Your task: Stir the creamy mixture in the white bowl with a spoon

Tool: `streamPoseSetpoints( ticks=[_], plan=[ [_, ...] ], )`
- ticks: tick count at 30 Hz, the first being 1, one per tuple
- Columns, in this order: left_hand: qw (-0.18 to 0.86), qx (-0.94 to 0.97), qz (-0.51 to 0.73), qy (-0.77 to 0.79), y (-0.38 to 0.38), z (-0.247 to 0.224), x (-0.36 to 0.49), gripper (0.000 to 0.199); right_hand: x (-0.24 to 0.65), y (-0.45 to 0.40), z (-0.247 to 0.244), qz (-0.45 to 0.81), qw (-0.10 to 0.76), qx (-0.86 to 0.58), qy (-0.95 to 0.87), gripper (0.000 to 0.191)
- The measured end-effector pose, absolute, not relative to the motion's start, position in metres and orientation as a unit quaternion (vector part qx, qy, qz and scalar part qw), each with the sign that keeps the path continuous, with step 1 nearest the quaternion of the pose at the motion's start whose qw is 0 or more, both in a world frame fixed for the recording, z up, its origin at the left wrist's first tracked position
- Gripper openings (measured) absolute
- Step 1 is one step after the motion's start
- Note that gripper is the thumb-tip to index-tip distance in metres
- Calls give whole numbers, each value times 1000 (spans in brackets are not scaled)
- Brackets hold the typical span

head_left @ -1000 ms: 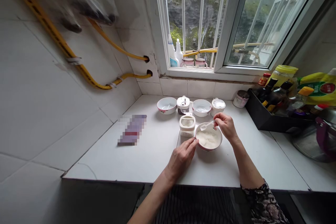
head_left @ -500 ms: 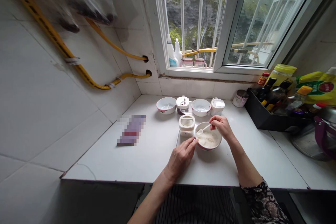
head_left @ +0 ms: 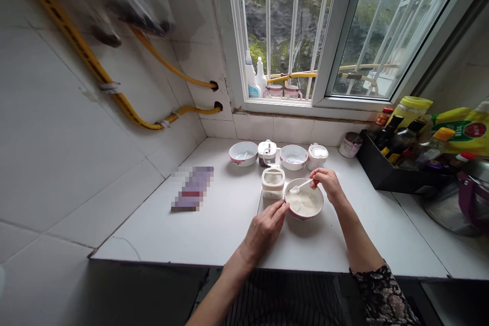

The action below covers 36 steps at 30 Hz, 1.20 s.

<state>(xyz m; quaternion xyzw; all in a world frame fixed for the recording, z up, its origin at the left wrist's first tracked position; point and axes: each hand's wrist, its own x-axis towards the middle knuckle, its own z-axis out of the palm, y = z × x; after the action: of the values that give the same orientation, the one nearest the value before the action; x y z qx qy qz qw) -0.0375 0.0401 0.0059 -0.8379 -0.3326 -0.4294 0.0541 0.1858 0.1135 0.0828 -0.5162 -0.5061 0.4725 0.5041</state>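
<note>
A white bowl with a pinkish outside stands on the counter, holding a pale, off-white powdery or grainy substance. My left hand steadies it, thumb and fingertips closed against the left side of its rim. In the fingers of my right hand is the handle of a small white spoon, its head over the bowl's left part. Whether the spoon's head touches the contents I cannot tell. Just left of the bowl sits a white seasoning jar with a see-through top.
Behind stand two more bowls and two lidded jars. A blurred purple packet lies at left. On the right are a black bottle box and a metal pot.
My right hand and the spoon have shifted slightly right and the spoon's head has lifted a little. My left hand stays at the bowl's rim. The view has moved very slightly.
</note>
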Motion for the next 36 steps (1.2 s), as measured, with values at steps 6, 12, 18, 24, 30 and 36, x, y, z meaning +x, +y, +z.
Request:
streamPoseSetpoints(
  ticks=[6, 12, 18, 24, 30, 36],
  plan=[
    [60, -836, -434, -329, 41, 5, -37, 34, 186, 114, 84, 492, 526, -494, -487, 10],
    [55, -835, -436, -331, 41, 5, -36, 34, 161, 111, 82, 449, 575, -480, -487, 14],
    [58, -833, -439, -332, 42, 3, -36, 36, 135, 102, 76, 166, 532, -412, -721, 12],
    [66, -831, -444, -330, 42, 4, -36, 35, 136, 98, 77, 27, 456, -356, -815, 20],
    [54, -836, -429, -337, 40, 4, -38, 38, 157, 97, 89, 246, 564, -475, -630, 14],
    [55, -838, -428, -334, 40, 5, -38, 37, 179, 103, 87, 279, 494, -529, -631, 10]
  ],
)
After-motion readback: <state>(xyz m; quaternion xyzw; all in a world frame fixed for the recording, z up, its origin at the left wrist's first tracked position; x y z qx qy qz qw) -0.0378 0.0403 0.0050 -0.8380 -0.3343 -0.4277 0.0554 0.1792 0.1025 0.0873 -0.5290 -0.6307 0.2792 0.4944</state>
